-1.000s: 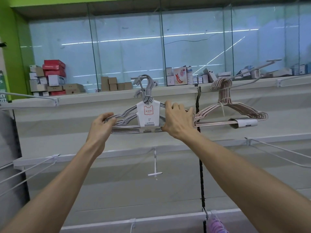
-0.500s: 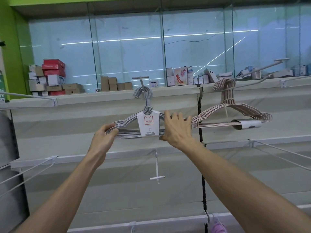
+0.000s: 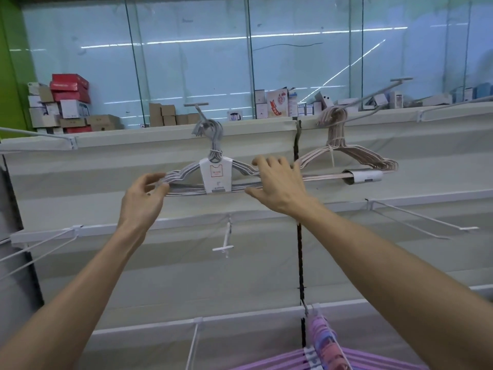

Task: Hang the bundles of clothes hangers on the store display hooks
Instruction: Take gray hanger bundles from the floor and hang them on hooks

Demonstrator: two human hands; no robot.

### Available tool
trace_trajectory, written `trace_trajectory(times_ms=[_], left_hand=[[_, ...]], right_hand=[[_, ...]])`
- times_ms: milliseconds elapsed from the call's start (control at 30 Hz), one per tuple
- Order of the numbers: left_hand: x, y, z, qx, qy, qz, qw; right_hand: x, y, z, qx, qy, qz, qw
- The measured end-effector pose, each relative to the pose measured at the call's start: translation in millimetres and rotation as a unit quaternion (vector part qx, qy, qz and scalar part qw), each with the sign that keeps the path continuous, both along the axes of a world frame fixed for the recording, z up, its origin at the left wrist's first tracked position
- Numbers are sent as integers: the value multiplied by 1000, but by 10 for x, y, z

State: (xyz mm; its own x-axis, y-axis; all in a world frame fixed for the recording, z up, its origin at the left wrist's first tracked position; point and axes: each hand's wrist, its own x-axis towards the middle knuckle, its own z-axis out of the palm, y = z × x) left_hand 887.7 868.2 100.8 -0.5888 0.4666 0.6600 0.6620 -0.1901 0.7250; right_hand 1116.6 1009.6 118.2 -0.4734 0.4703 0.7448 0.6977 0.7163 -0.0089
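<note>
Nearest the camera, a purple hanger bundle (image 3: 324, 353) hangs low at the lower right, with bare wire hooks (image 3: 416, 218) projecting from the display panel's rails at either side. Farther out, the left hand (image 3: 142, 194) pinches the left end of the grey hanger bundle (image 3: 186, 180), which hangs on a display hook (image 3: 198, 109) with a white label (image 3: 215, 176) at its centre, while the right hand (image 3: 277, 184), fingers spread and relaxed, covers its right end, possibly only touching. Beyond, a pink hanger bundle (image 3: 346, 158) hangs on the neighbouring hook, and cardboard boxes (image 3: 64, 102) line the top shelf before glass panes.
</note>
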Motion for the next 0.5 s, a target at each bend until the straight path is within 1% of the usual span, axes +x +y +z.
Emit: trace_trajectory(times_ms=[67,167,300,367,500], left_hand=[[208,-92,17,36,3,-31,999],[622,-171,31,84,-17,-100,991],[1275,-176,-25,129,-41,-197,971],[1631,-152,-89,133,-43,-247,959],[2389,-69,-208,109,-40,-338,934]], right_hand=[[243,-79,-51,8,5,23,1000],[697,-232,-139,-5,3,48,999],[1387,-421,-340,-43,2,32,999],[1734,-488,-445,-56,3,20,998],[2439,-614,-611,-80,6,-8,997]])
